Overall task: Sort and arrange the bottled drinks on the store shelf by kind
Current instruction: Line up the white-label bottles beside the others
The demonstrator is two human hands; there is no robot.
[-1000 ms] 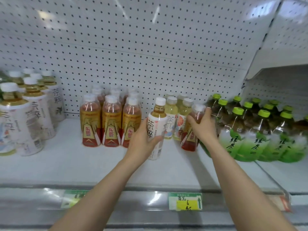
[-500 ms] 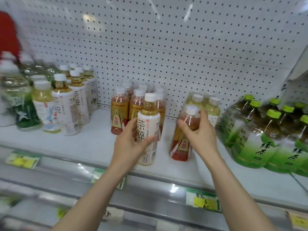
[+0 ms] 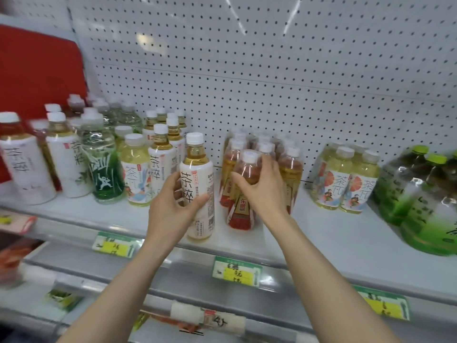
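Observation:
My left hand [image 3: 173, 209] grips a white-labelled tea bottle [image 3: 199, 184] with a white cap, upright near the shelf's front edge. My right hand [image 3: 262, 186] holds a red-labelled amber bottle [image 3: 243, 191] by its shoulder, tilted slightly, just in front of a group of the same red-labelled bottles [image 3: 289, 167]. To the left stand more white-labelled tea bottles [image 3: 160, 157], a pale yellow bottle [image 3: 134, 169] and a green-labelled clear bottle [image 3: 103, 164]. Two pale yellow bottles with illustrated labels [image 3: 346, 179] stand at right, and beyond them large green tea bottles [image 3: 420, 194].
The white shelf [image 3: 333, 241] has bare surface between the red-labelled group and the green bottles. A perforated white back panel [image 3: 272, 70] rises behind. Price tags [image 3: 236, 271] line the shelf rail. A red panel [image 3: 37, 70] stands at the far left. A lower shelf holds blurred goods.
The view has swung left along the shelf. Both hands have carried their bottles left: the red-labelled one now sits in front of its matching group, the white-labelled one nearer the white-labelled bottles.

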